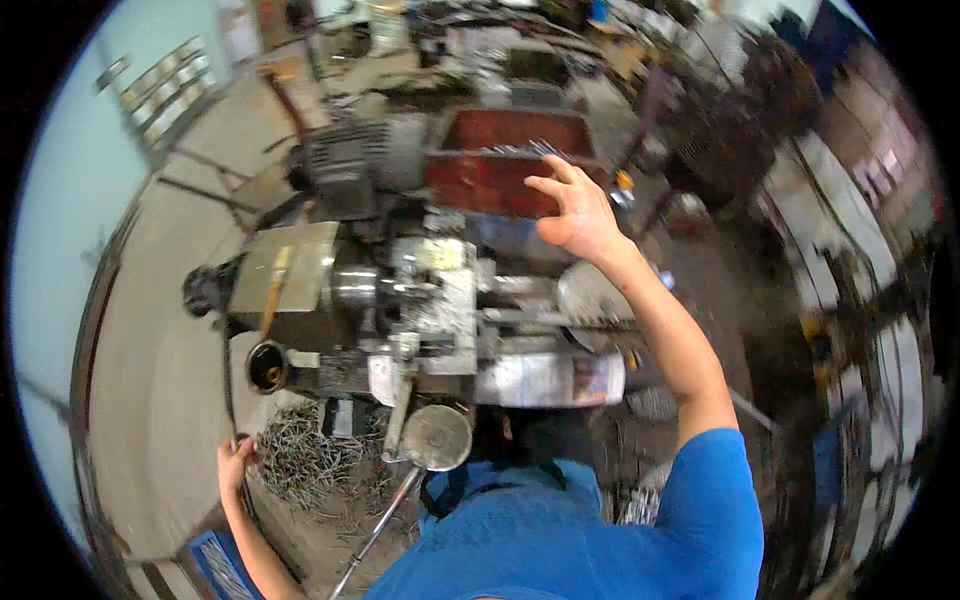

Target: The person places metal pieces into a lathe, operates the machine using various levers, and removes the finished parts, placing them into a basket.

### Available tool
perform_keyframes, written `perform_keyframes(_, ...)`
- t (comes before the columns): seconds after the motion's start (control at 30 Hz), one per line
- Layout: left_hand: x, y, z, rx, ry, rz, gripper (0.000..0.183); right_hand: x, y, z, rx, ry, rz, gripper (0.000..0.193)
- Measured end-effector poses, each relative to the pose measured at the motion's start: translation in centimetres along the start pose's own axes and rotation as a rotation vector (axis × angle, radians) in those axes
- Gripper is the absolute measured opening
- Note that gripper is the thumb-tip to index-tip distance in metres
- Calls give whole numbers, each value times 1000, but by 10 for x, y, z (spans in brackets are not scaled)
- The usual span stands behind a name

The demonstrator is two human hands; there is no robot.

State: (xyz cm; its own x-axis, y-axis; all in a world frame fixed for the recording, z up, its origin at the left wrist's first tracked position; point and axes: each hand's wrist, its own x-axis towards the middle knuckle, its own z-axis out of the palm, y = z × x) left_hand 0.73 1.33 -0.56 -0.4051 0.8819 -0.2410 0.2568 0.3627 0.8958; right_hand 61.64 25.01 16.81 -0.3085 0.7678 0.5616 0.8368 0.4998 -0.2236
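Right hand [582, 215] (splayed) near bin [475, 185]

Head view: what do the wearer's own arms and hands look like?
The right sleeve is short and blue. The right forearm is bare, and the right hand wears no glove. The left forearm is also bare; the left hand looks ungloved, though blurred.
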Motion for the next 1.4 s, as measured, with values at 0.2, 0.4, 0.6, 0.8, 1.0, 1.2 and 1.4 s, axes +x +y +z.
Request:
perform_keyframes(0.2, -9, -34, -35, -8, -28, -59, 43, -181, 46, -51, 113, -88, 436, 46)
perform_keyframes(0.4, 28, -41, -31, -15, -92, -100, 39, -437, 71, -67, -249, -383, 1074, 28)
perform_keyframes(0.6, 30, -40, -27, -5, -70, -144, 40, -562, 43, -41, -354, -1007, 1065, 25)
perform_keyframes(0.8, 21, -39, -28, -5, -59, -111, 36, -589, 59, -36, -274, -984, 966, 26)
perform_keyframes(1.0, 30, -36, -25, 6, -78, -96, 32, -568, 50, -36, -280, -1012, 1154, 31)
perform_keyframes(1.2, 5, -30, -30, 967, 144, 335, 32, -546, 61, -38, -254, -783, 1253, 28)
perform_keyframes(1.4, -55, 130, 74, 323, -48, 445, 34, -380, 16, -45, 329, -202, 649, 41)
